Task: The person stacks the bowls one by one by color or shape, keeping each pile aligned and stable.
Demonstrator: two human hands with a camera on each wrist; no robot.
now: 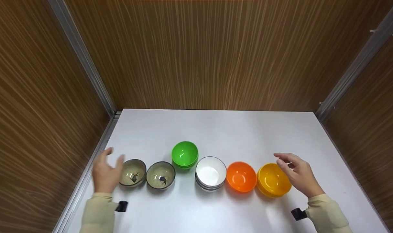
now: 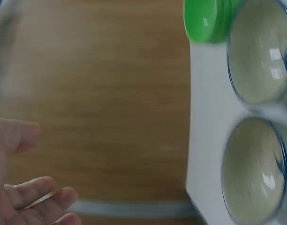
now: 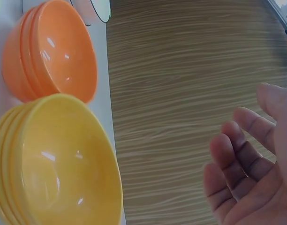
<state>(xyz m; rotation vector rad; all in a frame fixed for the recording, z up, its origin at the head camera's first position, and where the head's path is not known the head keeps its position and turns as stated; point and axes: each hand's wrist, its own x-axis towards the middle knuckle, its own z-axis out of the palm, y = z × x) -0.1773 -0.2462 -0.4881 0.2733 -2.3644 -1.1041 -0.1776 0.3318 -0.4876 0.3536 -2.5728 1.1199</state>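
My left hand [image 1: 106, 173] is raised beside the leftmost patterned grey-beige bowl [image 1: 129, 170], fingers apart and holding nothing. A second patterned bowl [image 1: 157, 171] stands right of that one. On the far side my right hand [image 1: 298, 173] hovers by the stacked yellow bowls [image 1: 274, 179], its fingers loosely bent around nothing. The right wrist view shows several yellow bowls [image 3: 71, 159] nested together, with stacked orange bowls [image 3: 68, 51] beyond them. Between the hands in the head view are stacked green bowls [image 1: 185, 154], stacked white bowls [image 1: 211, 171] with dark rims, and the orange stack [image 1: 241, 177].
The bowls form a row across the white table [image 1: 215, 129], with the green stack set farther back. A wood-grain back wall [image 1: 199, 55] and side panels [image 1: 31, 97] enclose the table, with metal posts [image 1: 86, 58] at the corners.
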